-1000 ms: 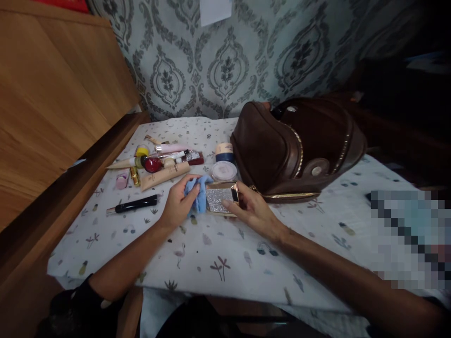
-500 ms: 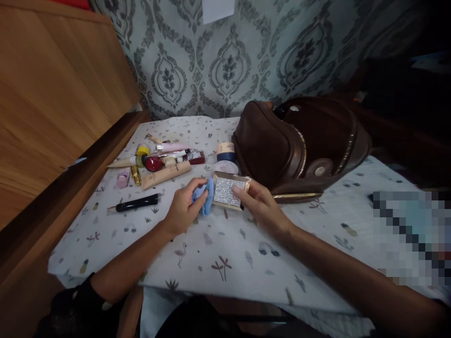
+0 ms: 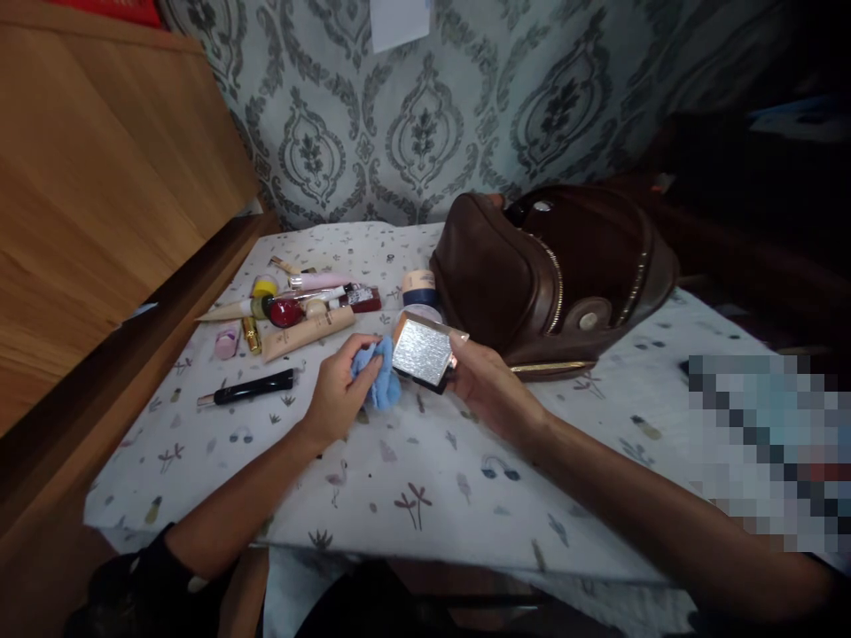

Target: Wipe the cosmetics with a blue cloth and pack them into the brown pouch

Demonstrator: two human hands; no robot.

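Above the middle of the table, my right hand (image 3: 492,385) grips a flat rectangular case with a silver glittery top (image 3: 423,351), its thumb along the right edge. The case looks like a makeup compact and is tilted toward me. My left hand (image 3: 342,385) pinches a crumpled light blue cloth (image 3: 380,377) just left of the case. Whether cloth and case touch, I cannot tell. Behind the case stand a jar with a beige top and dark blue base (image 3: 418,287) and a pale round item (image 3: 422,312), partly covered by the case.
A brown leather bag (image 3: 492,275) stands open at the right. Several cosmetics lie at the left, among them a beige tube (image 3: 309,333), a red round item (image 3: 285,312) and a black tube (image 3: 253,387). Wooden furniture (image 3: 126,151) borders the left side. The far right is pixelated.
My right hand has tilted the case, so its silver top now catches more light, and its thumb has moved from the top to the edge. The view has shifted slightly.
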